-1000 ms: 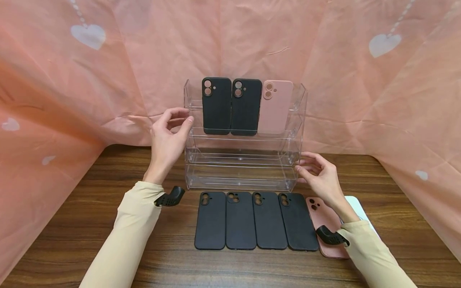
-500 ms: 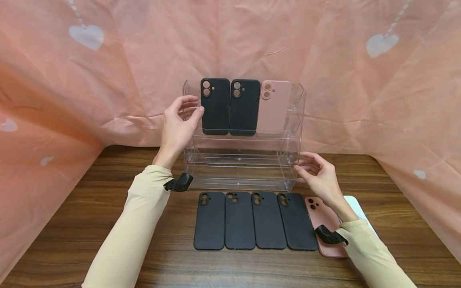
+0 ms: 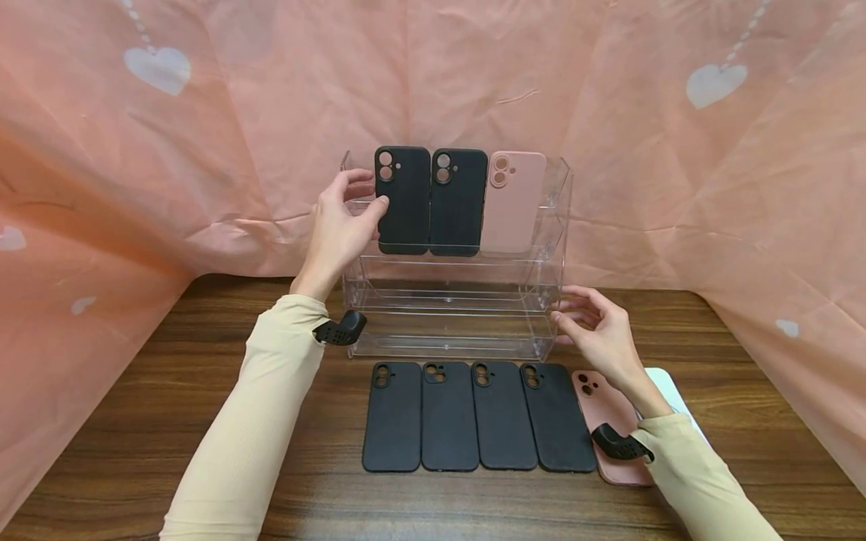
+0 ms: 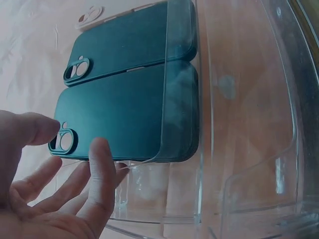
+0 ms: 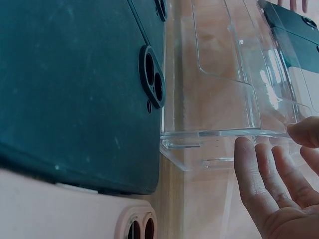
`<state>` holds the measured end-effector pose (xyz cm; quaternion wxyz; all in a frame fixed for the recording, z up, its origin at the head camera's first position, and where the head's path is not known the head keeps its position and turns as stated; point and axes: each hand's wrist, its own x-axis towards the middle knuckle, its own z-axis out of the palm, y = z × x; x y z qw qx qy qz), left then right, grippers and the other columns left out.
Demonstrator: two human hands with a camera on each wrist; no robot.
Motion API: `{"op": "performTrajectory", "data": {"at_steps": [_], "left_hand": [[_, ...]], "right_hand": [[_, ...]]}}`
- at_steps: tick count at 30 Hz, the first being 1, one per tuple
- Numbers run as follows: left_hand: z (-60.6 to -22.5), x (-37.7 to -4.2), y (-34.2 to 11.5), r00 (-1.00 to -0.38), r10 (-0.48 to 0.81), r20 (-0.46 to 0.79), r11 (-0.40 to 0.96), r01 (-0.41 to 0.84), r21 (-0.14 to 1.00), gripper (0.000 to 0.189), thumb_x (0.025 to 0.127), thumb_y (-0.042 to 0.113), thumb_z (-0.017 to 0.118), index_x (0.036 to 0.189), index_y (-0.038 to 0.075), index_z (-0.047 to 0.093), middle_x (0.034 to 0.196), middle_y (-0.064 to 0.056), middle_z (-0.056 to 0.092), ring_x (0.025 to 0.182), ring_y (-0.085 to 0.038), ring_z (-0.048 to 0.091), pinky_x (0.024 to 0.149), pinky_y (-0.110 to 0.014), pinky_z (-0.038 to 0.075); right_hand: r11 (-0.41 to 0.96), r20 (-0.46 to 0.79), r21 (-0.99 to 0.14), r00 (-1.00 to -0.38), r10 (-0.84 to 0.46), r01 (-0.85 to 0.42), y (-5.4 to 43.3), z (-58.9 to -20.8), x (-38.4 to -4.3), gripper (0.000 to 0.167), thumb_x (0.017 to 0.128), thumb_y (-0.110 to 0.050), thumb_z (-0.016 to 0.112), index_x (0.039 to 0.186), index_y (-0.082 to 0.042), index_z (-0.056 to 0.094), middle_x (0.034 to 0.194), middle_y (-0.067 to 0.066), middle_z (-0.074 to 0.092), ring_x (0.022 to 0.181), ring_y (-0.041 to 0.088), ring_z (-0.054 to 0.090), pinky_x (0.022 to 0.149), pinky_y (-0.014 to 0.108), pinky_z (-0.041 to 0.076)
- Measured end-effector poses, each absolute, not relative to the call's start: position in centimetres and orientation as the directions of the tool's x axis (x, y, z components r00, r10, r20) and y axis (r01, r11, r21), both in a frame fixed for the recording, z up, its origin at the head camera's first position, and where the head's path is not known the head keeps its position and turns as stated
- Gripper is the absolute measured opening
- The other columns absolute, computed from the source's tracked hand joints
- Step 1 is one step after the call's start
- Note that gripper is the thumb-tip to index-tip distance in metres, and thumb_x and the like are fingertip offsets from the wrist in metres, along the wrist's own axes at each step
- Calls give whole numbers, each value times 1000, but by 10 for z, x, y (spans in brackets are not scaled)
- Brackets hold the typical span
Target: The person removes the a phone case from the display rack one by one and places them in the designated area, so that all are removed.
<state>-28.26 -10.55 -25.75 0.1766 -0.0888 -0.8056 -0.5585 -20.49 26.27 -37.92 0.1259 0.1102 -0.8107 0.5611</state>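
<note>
Head view, leftmost racked case (image 3: pixel 406 218), upright lengthwise, camera ring (image 3: pixel 386 165) up

From where I stand, pink cloth (image 3: pixel 284 113) hangs creased behind and along both sides of the brown wood-grain table (image 3: pixel 162 376). White hearts (image 3: pixel 158 70) dot it, the two large upper ones under beaded strings (image 3: pixel 138 22).
</note>
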Motion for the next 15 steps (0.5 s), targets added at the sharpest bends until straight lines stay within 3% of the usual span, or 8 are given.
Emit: {"op": "performTrajectory", "data": {"at_steps": [8, 15], "left_hand": [[-257, -286, -104, -930, -62, 362, 376, 314, 872, 44, 99, 23, 64, 141, 15, 53, 132, -11, 65, 103, -24, 75, 65, -31, 65], [-260, -286, -98, -898, -99, 429, 577, 300, 760, 40, 97, 23, 63, 133, 10, 55, 119, -12, 74, 104, -24, 76, 97, -39, 58]], "right_hand": [[320, 337, -888, -941, -39, -332, 263, -379, -206, 45, 97, 0, 67, 139, 2, 53, 106, 1, 67, 91, 5, 72, 69, 35, 66], [318, 329, -891, -943, -40, -325, 263, -380, -206, 44, 97, -1, 67, 139, 2, 54, 106, 1, 68, 90, 5, 72, 69, 36, 66]]}}
